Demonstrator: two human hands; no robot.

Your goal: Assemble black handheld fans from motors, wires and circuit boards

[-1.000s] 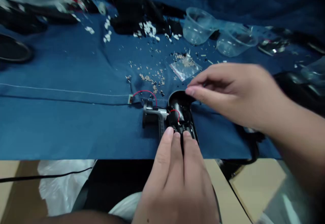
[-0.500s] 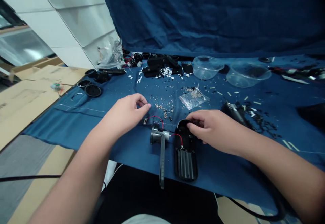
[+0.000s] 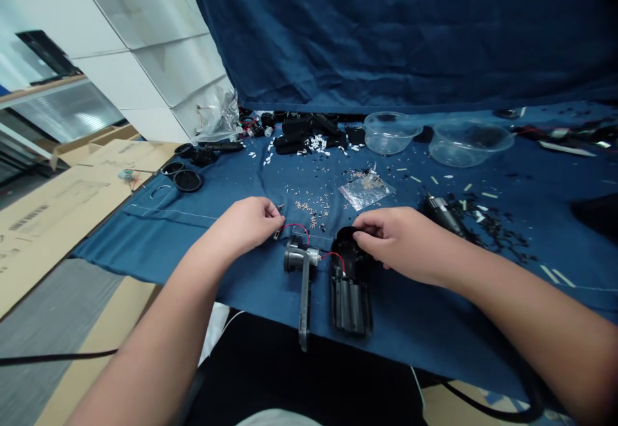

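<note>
My left hand (image 3: 255,221) is closed in a pinch at the end of a red wire (image 3: 295,225), by a small metal-faced part (image 3: 277,234) that looks like a switch. That wire runs to a small motor (image 3: 313,257) set in a black round piece with a long flat arm (image 3: 304,304). A second red wire (image 3: 335,255) links the motor to a black plastic housing (image 3: 351,307) with battery-like ribbed slots. The thumb and fingers of my right hand (image 3: 386,239) grip the housing's rounded far rim. The fingertips partly hide the left-hand part.
Loose screws (image 3: 309,210) lie scattered beyond my hands, beside a plastic bag of screws (image 3: 367,189). At the back stand two clear tubs (image 3: 390,133), near black parts and white bits. An electric screwdriver (image 3: 444,213) and small black pieces (image 3: 502,236) lie to the right.
My left hand has come down and closed at the small part on the red wire. My right hand stays on the housing, whose far end looks slightly raised. The view has shifted a little.
</note>
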